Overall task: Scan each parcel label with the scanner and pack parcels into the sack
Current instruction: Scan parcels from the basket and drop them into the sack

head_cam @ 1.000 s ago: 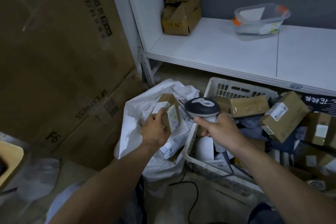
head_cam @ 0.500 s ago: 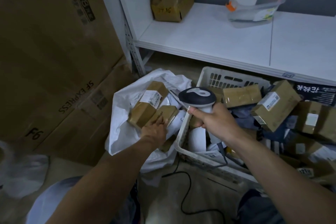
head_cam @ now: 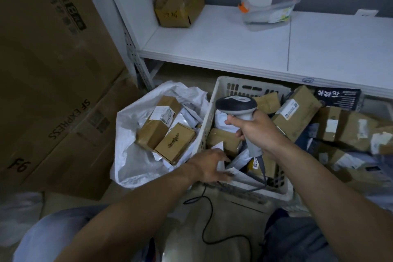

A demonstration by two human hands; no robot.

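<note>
Tall brown cardboard cartons (head_cam: 53, 83) are standing at 9 o'clock and a white metal shelf (head_cam: 234, 49) is running across 12 to 2. Below it, a white woven sack (head_cam: 131, 166) is gaping open just beside the 9 o'clock wall of a white slatted plastic crate (head_cam: 209, 117). Progress is looking partial: at least two parcels are already lying in the sack, a brown labelled cardboard box (head_cam: 158, 125) touching a smaller brown printed box (head_cam: 174, 144). A large heap of brown taped parcels (head_cam: 297, 112) is filling the crate and spilling toward 3 o'clock, so most of the work is probably remaining. At frame centre, over the crate, the grey-and-black handheld scanner (head_cam: 236, 103) is pointing its nose toward 9 o'clock, at the sack side; its handle's long axis is running from 11 down to 5, with a black cable (head_cam: 206, 219) trailing toward 6. The right hand (head_cam: 253, 132) is wrapping its fingers round that handle. The left hand (head_cam: 210, 166) is reaching into the crate's 7 o'clock corner, pinching a white flat mailer (head_cam: 220, 149) between thumb and fingers, likely the next item for scanning.
</note>
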